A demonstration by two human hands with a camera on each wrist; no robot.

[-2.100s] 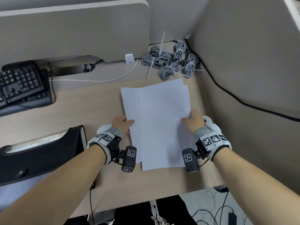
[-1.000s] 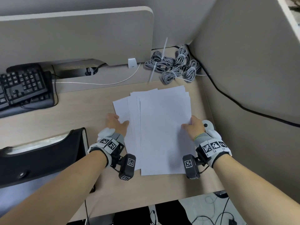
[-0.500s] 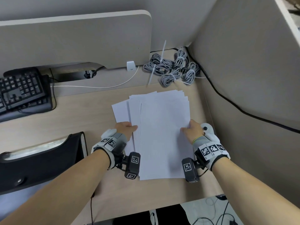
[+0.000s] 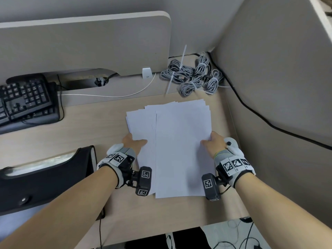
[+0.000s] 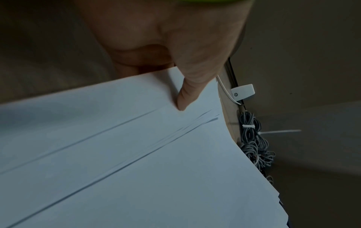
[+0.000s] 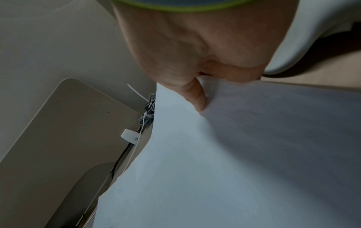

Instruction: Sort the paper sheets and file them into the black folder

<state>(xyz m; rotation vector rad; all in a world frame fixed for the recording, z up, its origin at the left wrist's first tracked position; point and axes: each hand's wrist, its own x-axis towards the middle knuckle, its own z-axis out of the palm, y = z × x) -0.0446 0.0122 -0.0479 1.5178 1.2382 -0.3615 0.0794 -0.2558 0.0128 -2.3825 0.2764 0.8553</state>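
Note:
A loose stack of white paper sheets (image 4: pixel 181 144) lies on the wooden desk (image 4: pixel 89 126), fanned out toward the left. My left hand (image 4: pixel 133 141) pinches the stack's left edge, thumb on top (image 5: pixel 185 98) and fingers underneath. At the right edge my right hand (image 4: pixel 212 142) pinches the sheets (image 6: pixel 234 154) the same way, its thumb (image 6: pixel 197 98) pressing down on top. The black folder (image 4: pixel 45 178) lies at the left near the desk's front edge, with a pale sheet showing in its open top.
A black keyboard (image 4: pixel 25 97) sits at the far left. Bundles of grey cable (image 4: pixel 194 76) with white zip ties lie in the back right corner. A white cable (image 4: pixel 107 95) runs along the back. Partition walls close the desk at the back and right.
The fanned sheets have been pushed closer together from the left. My left hand slid back onto the stack's left edge; my right hand kept its hold on the right edge.

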